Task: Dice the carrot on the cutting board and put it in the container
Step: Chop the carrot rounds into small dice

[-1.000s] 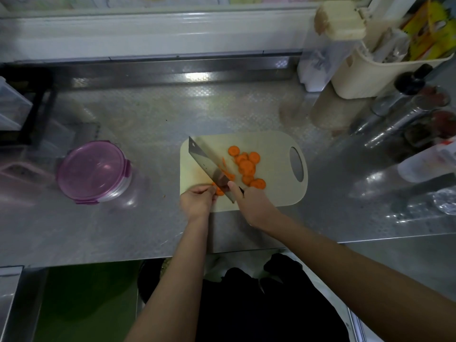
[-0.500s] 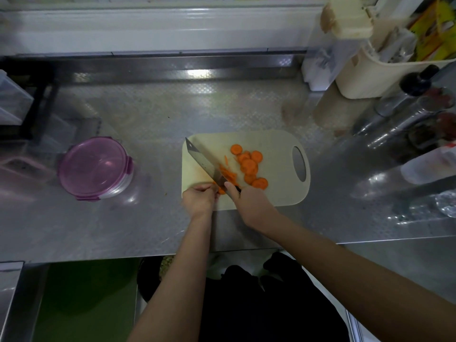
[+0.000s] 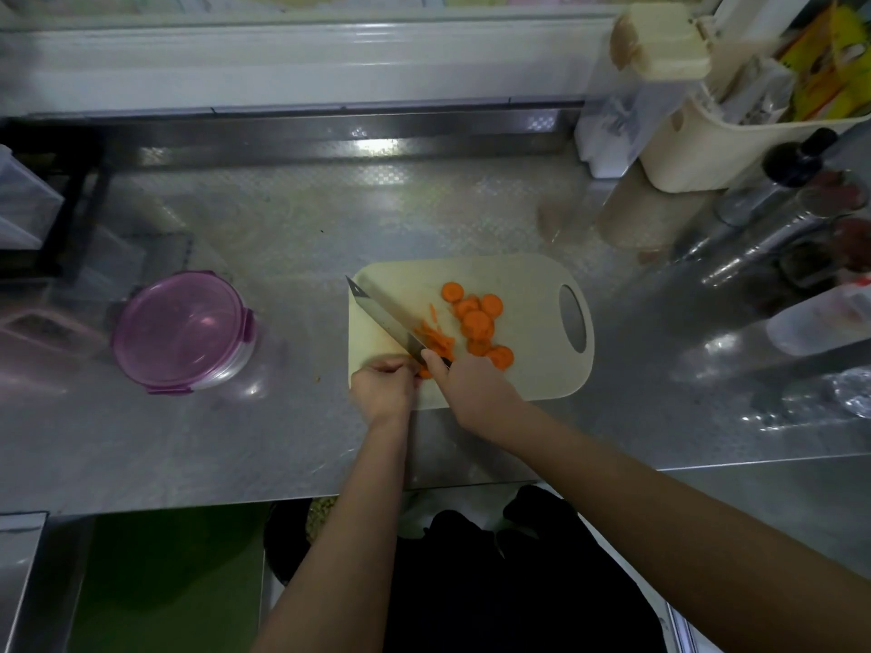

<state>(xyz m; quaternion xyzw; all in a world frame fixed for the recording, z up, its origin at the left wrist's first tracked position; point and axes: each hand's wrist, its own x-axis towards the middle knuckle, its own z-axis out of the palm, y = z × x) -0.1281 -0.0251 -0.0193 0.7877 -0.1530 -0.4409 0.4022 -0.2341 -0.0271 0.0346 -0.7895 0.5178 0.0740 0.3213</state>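
Observation:
A pale cutting board (image 3: 528, 369) lies on the steel counter. Several round carrot slices (image 3: 477, 322) sit on its middle, with thin carrot strips (image 3: 436, 339) beside the blade. My right hand (image 3: 471, 388) grips the handle of a broad knife (image 3: 384, 318), whose blade slants toward the board's far left corner. My left hand (image 3: 384, 386) is at the board's near left edge, fingers curled, pinching a small carrot piece (image 3: 424, 372) against the blade. A round container with a purple lid (image 3: 181, 329) stands to the left, its lid on.
A cream basket (image 3: 707, 153) with packets, a clear jar with a beige lid (image 3: 660, 40), dark bottles (image 3: 792, 176) and a plastic bottle (image 3: 820, 322) crowd the right side. A black rack (image 3: 52, 190) stands at far left. The counter's front edge runs just below the board.
The knife blade has come down from a raised tilt to lie low across the board, and more thin carrot strips lie beside it. Both hands stay at the board's near edge.

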